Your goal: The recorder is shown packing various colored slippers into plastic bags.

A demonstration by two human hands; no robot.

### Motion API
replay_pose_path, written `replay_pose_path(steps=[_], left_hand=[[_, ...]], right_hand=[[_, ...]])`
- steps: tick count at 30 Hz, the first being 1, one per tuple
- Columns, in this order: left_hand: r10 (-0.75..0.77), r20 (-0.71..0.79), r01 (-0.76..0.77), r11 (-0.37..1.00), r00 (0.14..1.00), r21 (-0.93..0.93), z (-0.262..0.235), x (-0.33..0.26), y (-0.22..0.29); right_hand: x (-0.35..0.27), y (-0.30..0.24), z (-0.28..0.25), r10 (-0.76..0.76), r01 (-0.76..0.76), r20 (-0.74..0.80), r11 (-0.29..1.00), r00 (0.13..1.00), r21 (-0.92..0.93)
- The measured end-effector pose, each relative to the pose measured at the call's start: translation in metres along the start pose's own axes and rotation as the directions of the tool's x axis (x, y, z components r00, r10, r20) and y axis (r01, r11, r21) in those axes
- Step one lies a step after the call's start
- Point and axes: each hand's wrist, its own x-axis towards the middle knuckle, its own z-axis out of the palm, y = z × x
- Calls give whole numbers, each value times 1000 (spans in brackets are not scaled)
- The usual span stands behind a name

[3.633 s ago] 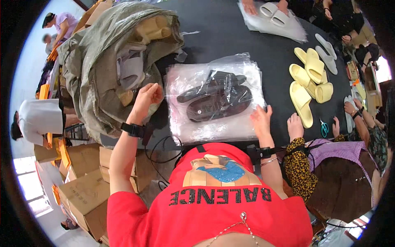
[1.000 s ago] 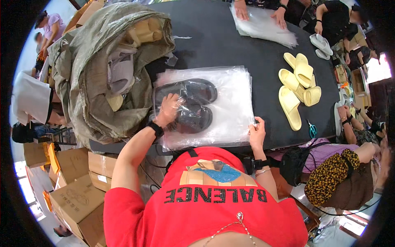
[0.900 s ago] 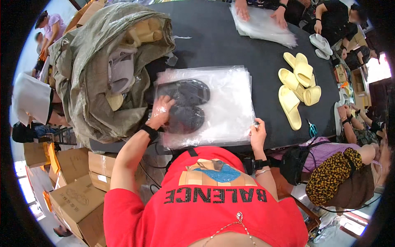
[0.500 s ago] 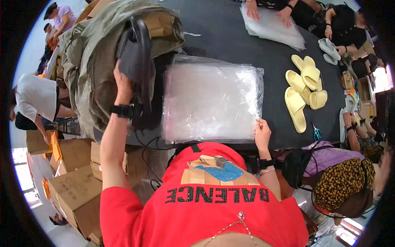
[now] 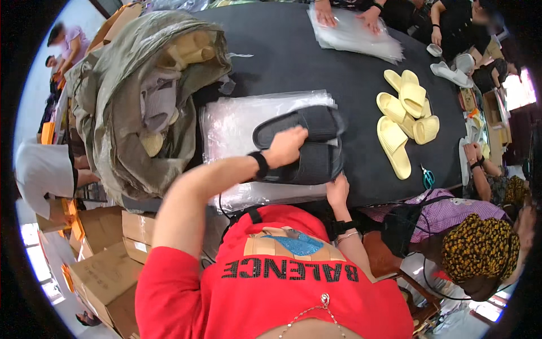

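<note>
A pair of black slippers (image 5: 307, 144) lies on a stack of clear plastic bags (image 5: 237, 127) on the black table (image 5: 305, 62). My left hand (image 5: 287, 147) rests on top of the slippers and presses them down. My right hand (image 5: 337, 191) sits at the near right corner of the bag stack, touching the slippers' near edge. A black band is on each wrist.
A big olive sack (image 5: 121, 101) with grey and yellow slippers stands at the left. Yellow slippers (image 5: 403, 121) and scissors (image 5: 427, 177) lie to the right. Other people's hands handle clear bags (image 5: 353, 34) at the far edge. A seated person (image 5: 468, 243) is close on my right. Cardboard boxes (image 5: 107, 248) stand lower left.
My left hand brought the black slippers from up by the sack over to the right and set them on the bag stack. My right hand stayed at the stack's near corner.
</note>
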Motion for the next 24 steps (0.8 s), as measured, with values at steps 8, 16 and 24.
replay_pose_path(steps=[8,16,24], left_hand=[[-195,-84,212,923,977,322,9,38,-68],[-276,-318,379,864,907,332,-129,25,-99],[-135,256,91,980,957,175,-32,-84,-27]], right_hand=[[-5,6,3,177,-174,8,962,984,211],[5,-35,-14,-266,268,37,942,963,-204],[7,-35,47,-475,556,313,787,823,-267]])
